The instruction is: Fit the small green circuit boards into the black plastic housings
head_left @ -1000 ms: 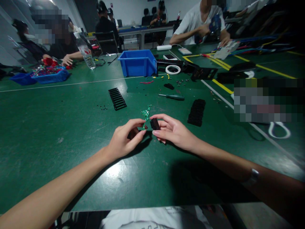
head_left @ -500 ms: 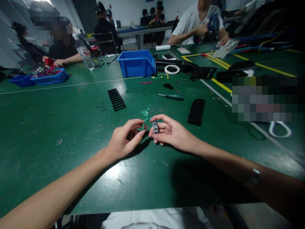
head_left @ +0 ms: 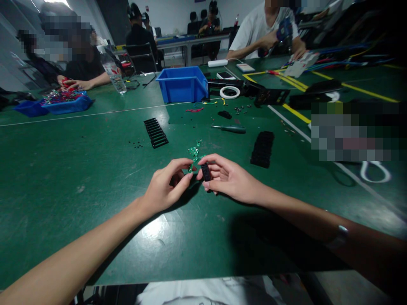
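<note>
Between its thumb and fingers my right hand (head_left: 227, 178) holds a small black rectangular plastic piece (head_left: 205, 172), tilted over the table. Close beside it, my left hand (head_left: 170, 182) pinches a small green circuit board (head_left: 190, 168) by its ends. The two pieces are apart. Just beyond my fingertips lies a loose pile of small green circuit boards (head_left: 193, 151). To the left is a black slotted plastic frame (head_left: 155, 133), with several tiny black bits (head_left: 136, 145) near it. On the right a block of black plastic pieces (head_left: 262, 149) lies in a row.
Past the pile lie a screwdriver (head_left: 229, 128), a white ring (head_left: 229, 92) and a blue bin (head_left: 182, 84). A water bottle (head_left: 114, 74) stands at the back left beside a blue tray of wires (head_left: 68, 101). Across the table a person in a white shirt (head_left: 254, 31) holds a power drill (head_left: 284, 31).
The black piece in my right hand has turned, so its light grey face no longer shows and a dark side does. My left hand has barely moved.
</note>
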The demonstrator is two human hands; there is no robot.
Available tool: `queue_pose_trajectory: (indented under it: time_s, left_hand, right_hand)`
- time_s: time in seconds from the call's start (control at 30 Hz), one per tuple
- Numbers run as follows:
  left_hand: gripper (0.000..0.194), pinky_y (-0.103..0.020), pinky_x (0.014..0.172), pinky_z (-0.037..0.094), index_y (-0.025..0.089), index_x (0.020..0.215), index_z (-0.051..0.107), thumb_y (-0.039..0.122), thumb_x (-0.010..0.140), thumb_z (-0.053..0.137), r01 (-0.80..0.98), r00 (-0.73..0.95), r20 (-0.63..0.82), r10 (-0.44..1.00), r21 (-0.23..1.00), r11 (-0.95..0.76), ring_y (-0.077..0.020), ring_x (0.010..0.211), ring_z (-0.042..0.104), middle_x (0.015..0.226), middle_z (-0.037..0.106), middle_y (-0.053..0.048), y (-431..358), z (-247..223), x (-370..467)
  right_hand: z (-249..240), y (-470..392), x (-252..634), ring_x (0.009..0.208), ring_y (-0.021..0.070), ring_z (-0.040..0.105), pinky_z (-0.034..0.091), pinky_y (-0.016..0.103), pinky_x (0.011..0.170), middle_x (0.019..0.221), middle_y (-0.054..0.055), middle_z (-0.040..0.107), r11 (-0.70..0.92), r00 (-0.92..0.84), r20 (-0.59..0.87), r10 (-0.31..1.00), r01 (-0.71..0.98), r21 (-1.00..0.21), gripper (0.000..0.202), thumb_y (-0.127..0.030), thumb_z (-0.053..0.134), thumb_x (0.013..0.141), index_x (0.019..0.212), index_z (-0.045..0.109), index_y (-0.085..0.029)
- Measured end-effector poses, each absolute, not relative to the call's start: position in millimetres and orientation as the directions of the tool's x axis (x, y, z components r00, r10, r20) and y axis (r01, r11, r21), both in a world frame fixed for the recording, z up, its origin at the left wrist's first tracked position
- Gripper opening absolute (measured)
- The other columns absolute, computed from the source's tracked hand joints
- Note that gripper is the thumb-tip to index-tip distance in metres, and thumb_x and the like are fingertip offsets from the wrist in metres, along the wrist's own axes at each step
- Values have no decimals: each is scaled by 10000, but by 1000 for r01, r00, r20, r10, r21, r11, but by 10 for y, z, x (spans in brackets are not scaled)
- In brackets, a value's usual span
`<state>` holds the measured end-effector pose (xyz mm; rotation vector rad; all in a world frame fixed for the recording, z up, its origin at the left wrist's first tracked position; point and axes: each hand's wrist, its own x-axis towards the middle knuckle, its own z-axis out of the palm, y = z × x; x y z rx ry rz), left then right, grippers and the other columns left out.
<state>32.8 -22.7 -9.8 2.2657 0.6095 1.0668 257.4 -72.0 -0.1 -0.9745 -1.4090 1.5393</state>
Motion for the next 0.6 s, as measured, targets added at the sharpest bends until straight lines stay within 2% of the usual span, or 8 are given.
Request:
queue_pose_trajectory:
  time_s: [0.6]
  left_hand:
    - [350,-204,725,586,175,1279,572,199,935,629,205,583,528,617,639,-741,-131,813,721,1039,729,-84,-221,-123,320]
  right_hand:
    - [-2,-723,2570,819,128,638,527,238,644,1026,30,643,-47,-377,-21,926,-62,-997,472,-101,694,820,1210,466,-236]
